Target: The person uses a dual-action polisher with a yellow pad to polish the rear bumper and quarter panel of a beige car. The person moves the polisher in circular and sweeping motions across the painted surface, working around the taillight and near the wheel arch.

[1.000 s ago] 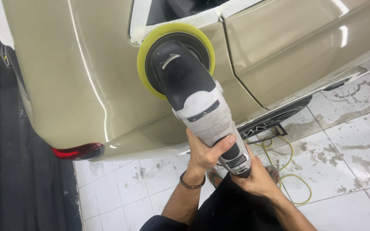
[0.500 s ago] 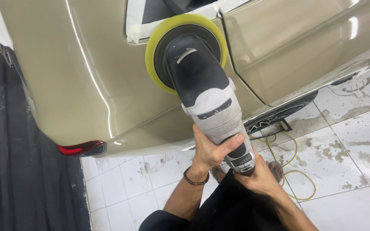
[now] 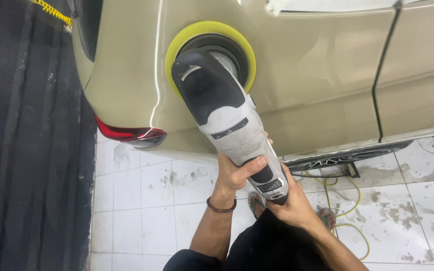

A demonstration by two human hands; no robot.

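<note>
- Above both hands, a grey and black polisher (image 3: 227, 118) slants up to a round yellow pad (image 3: 210, 55) that lies flat against the beige car panel (image 3: 317, 65).
- Left hand (image 3: 234, 173) is closed around the lower part of the polisher's body, thumb laid across the dark grip; a dark beaded bracelet (image 3: 221, 207) sits on that wrist.
- Right hand (image 3: 290, 206) is wrapped around the butt end of the polisher from below, just beside the left hand; its fingers are mostly hidden behind the tool.
- Left of the hands, a red tail light (image 3: 129, 134) sits at the car's corner, with a dark curtain (image 3: 26, 150) beyond it.
- Right of the hands, a yellow cord (image 3: 352, 200) loops over the stained white tile floor (image 3: 141, 200), under the car's edge.
- Just beyond the right hand, a sandalled foot (image 3: 327, 217) rests on the floor.
</note>
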